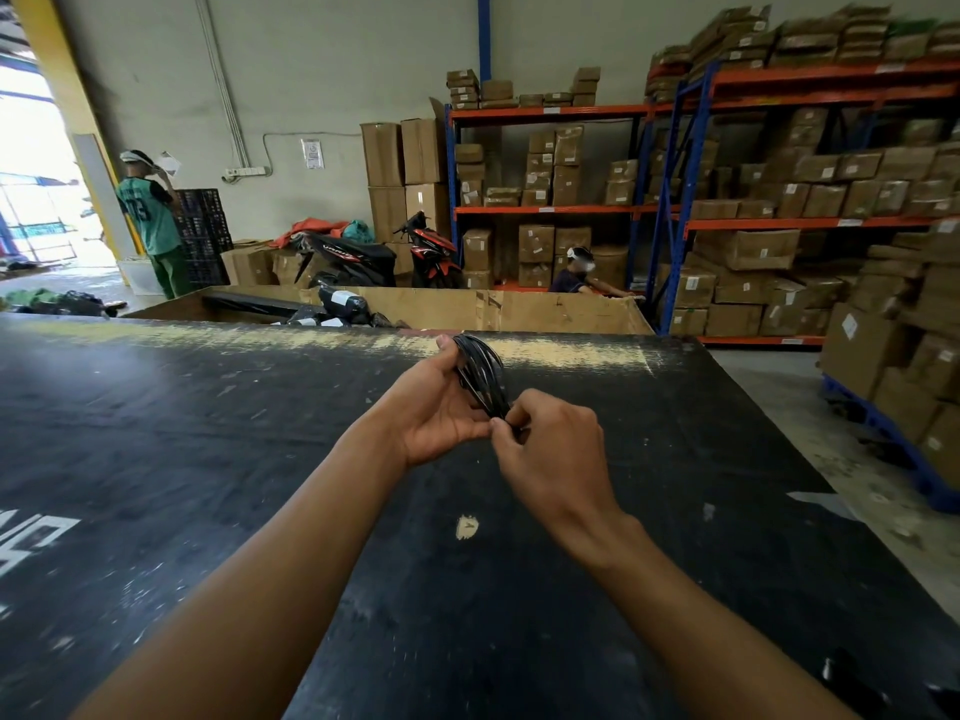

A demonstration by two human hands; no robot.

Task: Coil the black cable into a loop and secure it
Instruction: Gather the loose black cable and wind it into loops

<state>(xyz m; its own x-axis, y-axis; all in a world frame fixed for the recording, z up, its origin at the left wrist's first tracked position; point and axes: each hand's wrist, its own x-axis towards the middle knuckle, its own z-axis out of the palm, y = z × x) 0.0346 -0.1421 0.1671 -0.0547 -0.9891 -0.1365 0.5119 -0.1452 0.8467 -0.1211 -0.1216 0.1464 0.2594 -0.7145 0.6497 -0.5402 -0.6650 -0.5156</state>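
The black cable is gathered into a narrow bundle of several loops, held upright above the middle of a black table. My left hand wraps around the bundle from the left, thumb near its top. My right hand pinches the lower end of the bundle with thumb and fingertips, right beside my left fingers. The cable's lower end is hidden between the two hands.
Beyond the table's far edge stands a big open cardboard bin with black parcels. Two parked scooters and shelves of cartons lie behind. One person stands at the left doorway, another sits by the shelves.
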